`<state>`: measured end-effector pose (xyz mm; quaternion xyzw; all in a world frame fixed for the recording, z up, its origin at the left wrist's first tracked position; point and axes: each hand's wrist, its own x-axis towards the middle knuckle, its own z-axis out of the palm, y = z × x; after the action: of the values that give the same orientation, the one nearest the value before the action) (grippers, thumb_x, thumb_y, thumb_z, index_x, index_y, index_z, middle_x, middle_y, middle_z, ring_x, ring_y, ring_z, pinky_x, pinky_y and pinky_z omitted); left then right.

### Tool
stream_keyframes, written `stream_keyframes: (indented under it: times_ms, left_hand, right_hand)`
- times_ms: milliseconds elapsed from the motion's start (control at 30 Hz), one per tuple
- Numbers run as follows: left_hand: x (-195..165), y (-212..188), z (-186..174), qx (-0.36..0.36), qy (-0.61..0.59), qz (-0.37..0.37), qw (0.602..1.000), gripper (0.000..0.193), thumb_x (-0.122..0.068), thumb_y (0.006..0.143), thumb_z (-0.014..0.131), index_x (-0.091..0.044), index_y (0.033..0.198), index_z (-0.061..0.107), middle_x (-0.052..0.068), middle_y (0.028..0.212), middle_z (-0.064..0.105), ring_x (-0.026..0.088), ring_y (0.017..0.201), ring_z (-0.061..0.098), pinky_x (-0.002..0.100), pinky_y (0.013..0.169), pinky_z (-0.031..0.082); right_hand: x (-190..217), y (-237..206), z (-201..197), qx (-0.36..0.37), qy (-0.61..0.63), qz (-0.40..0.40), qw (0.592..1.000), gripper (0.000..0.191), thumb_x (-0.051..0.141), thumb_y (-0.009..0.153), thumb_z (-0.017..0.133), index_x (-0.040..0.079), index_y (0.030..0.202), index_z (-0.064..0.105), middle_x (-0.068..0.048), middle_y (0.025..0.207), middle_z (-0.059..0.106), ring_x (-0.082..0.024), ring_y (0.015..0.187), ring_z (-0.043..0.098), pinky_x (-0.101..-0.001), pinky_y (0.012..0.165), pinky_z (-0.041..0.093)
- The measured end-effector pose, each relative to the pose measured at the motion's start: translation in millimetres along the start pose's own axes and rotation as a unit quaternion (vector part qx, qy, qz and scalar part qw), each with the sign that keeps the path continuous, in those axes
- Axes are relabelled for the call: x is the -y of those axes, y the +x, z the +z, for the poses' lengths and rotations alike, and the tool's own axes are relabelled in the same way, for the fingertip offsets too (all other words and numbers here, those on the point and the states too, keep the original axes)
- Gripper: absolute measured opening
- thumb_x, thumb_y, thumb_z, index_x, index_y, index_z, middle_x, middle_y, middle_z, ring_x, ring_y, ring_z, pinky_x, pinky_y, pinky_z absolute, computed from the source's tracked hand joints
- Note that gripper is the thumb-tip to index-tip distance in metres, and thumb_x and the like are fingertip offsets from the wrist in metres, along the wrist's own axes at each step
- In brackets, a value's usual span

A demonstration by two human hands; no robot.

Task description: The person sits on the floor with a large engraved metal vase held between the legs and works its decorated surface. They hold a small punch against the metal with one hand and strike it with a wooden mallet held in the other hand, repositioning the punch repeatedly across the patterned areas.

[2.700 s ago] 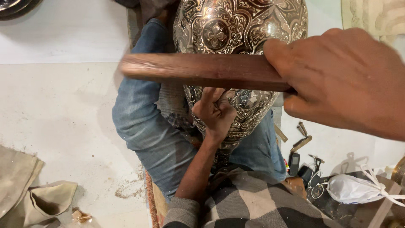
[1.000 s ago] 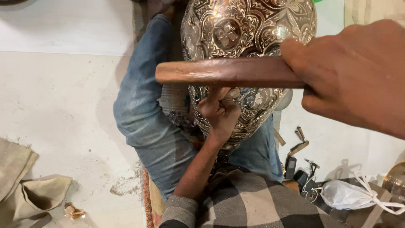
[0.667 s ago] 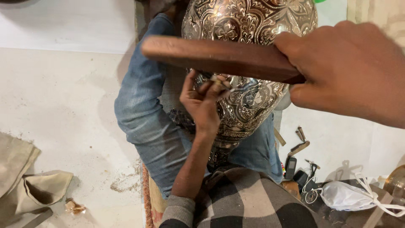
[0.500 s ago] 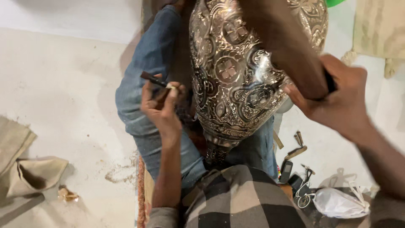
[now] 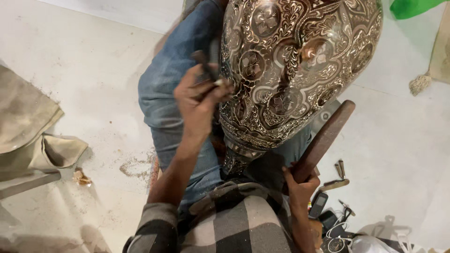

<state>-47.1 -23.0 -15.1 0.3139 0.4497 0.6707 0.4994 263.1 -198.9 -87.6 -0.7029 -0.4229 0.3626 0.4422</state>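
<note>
A large engraved metal vase (image 5: 290,70), dark with silver floral patterns, lies across my lap against my blue jeans (image 5: 173,93). My left hand (image 5: 199,100) grips a thin metal chisel (image 5: 208,70) at the vase's left side, its tip by the engraved surface. My right hand (image 5: 300,185) is low at the right, shut around the end of a brown wooden mallet (image 5: 326,138) that slants up beside the vase's lower right.
Beige cloth (image 5: 28,122) lies on the pale floor at left, with metal dust (image 5: 136,166) nearby. Small chisels (image 5: 340,171), a phone (image 5: 318,204) and a white bag (image 5: 375,244) sit at the lower right. A green thing (image 5: 412,7) shows at the top right.
The mallet, held high across the vase a second ago, has come down to the lower right. My left hand has shifted with the chisel to the vase's left side. The view has tilted.
</note>
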Motion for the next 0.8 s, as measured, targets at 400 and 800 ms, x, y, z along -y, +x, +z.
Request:
stream_keyframes:
  times_ms: [400,800]
  left_hand:
    - [40.9,2.8,73.9,0.018,0.026,0.155,0.987,0.047,0.026,0.094,0.053,0.003,0.135,0.062,0.011,0.104,0.076,0.016,0.097,0.075,0.028,0.083,0.065]
    - [46.6,9.7,83.6,0.009,0.026,0.143,0.989,0.059,0.026,0.089,0.055,-0.003,0.14,0.06,0.01,0.108,0.08,0.014,0.098,0.078,0.03,0.089,0.068]
  right_hand:
    - [189.5,123.0,-7.5,0.135,-0.201,-0.237,0.941,0.029,0.015,0.089,0.087,-0.002,0.104,0.069,-0.005,0.075,0.06,-0.007,0.068,0.052,-0.024,0.062,0.045]
    - [395.4,193.4,60.7,0.285,-0.465,-0.321,0.775,0.021,0.018,0.092,0.079,0.001,0.097,0.068,-0.015,0.066,0.058,-0.023,0.056,0.061,-0.0364,0.051,0.044]
